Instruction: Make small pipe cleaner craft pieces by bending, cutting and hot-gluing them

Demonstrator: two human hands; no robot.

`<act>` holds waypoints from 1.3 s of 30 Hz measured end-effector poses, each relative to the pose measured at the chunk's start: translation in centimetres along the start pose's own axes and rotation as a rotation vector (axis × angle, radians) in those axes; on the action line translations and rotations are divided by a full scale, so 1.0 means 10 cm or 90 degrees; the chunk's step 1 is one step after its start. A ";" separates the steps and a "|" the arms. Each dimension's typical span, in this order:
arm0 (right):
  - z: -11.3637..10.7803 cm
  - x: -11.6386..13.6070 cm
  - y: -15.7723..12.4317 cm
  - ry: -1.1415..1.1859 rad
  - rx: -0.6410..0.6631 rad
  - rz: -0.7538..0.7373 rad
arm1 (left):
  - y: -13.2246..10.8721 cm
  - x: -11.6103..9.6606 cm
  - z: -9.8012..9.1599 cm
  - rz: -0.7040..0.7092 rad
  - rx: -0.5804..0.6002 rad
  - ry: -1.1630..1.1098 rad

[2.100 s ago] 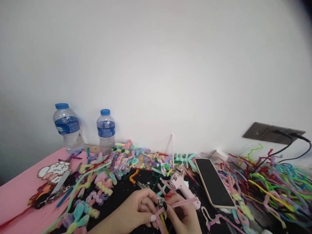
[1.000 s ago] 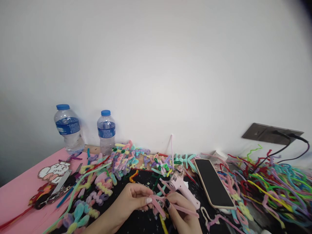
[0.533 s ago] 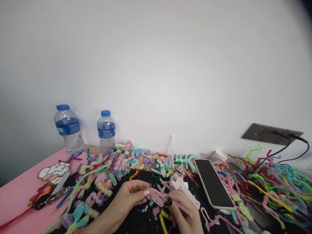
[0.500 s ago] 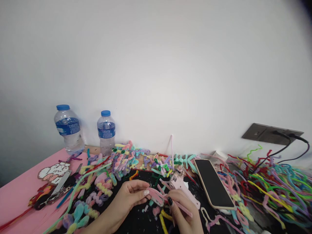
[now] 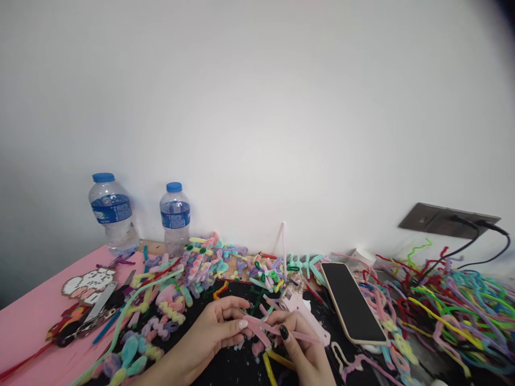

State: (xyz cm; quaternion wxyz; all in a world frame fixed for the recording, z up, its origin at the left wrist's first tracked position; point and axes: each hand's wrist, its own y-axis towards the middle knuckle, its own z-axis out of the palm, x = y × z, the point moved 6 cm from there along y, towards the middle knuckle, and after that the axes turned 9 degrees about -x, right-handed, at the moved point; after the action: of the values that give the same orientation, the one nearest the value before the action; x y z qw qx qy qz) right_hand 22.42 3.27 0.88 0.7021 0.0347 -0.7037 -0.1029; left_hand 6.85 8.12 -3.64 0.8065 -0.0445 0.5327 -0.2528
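Note:
Several pink pipe cleaners (image 5: 260,333) span the gap between my hands, low in the middle of the head view. My left hand (image 5: 219,328) pinches their left end between thumb and fingertips. On the other side, my right hand (image 5: 298,343) grips them near the middle, with one strand sticking out past it to the right. Just behind my right hand lies a pale pink glue gun (image 5: 300,305). A bent yellow pipe cleaner (image 5: 270,367) rests on the black mat (image 5: 219,370) beneath my hands.
A phone (image 5: 353,303) lies to the right, beside a large heap of coloured pipe cleaners (image 5: 462,305). Scissors (image 5: 102,301) sit on the pink surface (image 5: 24,321) at left. Two water bottles (image 5: 175,217) stand by the wall. Finished-looking pipe-cleaner pieces (image 5: 201,268) crowd the back.
The pink pipe cleaners have turned between my hands and now look straighter and crossed. My right hand has shifted slightly to the right, its fingers repositioned; my left hand stays nearly in place.

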 end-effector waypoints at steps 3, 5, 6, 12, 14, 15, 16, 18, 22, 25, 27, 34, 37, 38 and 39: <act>-0.01 -0.03 0.00 0.045 -0.001 0.015 | 0.00 0.01 0.01 -0.001 0.016 -0.006; -0.02 -0.05 0.01 0.054 0.000 0.016 | -0.01 0.01 0.02 -0.001 0.021 -0.012; -0.02 -0.06 0.01 0.051 0.003 0.015 | -0.02 0.01 0.03 -0.003 0.023 -0.013; -0.03 -0.02 0.02 0.008 0.008 -0.011 | -0.07 -0.05 0.07 -0.021 0.019 -0.024; -0.03 -0.02 0.03 0.000 0.010 -0.011 | -0.07 -0.05 0.07 -0.024 0.016 -0.020; -0.03 -0.02 0.03 -0.002 0.010 -0.012 | -0.06 -0.05 0.07 -0.025 0.014 -0.016; -0.03 -0.02 0.03 -0.004 0.011 -0.013 | -0.06 -0.05 0.06 -0.024 0.014 -0.014; -0.02 -0.02 0.04 -0.003 0.012 -0.014 | -0.05 -0.04 0.06 -0.022 0.017 -0.014; -0.02 -0.02 0.03 -0.002 0.016 -0.008 | -0.06 -0.03 0.05 -0.024 0.016 -0.022; -0.02 0.00 0.02 -0.005 0.019 -0.008 | -0.06 -0.04 0.06 -0.026 0.014 -0.027; -0.01 0.01 0.01 -0.009 0.021 -0.007 | -0.06 -0.05 0.06 -0.026 0.010 -0.029; 0.01 0.06 0.01 -0.034 0.021 -0.007 | -0.04 -0.05 0.05 -0.022 -0.029 -0.020; 0.00 0.04 0.01 -0.040 0.015 -0.013 | -0.05 -0.06 0.03 -0.020 -0.051 -0.016; -0.01 0.04 0.01 -0.044 0.010 -0.015 | -0.05 -0.06 0.03 -0.020 -0.054 -0.015; -0.01 0.03 0.01 -0.048 0.007 -0.020 | -0.05 -0.07 0.03 -0.019 -0.055 -0.015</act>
State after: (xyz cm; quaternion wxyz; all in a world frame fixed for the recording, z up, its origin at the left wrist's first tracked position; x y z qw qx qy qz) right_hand 22.58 3.33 1.25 0.6731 0.0460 -0.7297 -0.1113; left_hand 6.75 7.95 -2.76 0.8061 -0.0905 0.5328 -0.2412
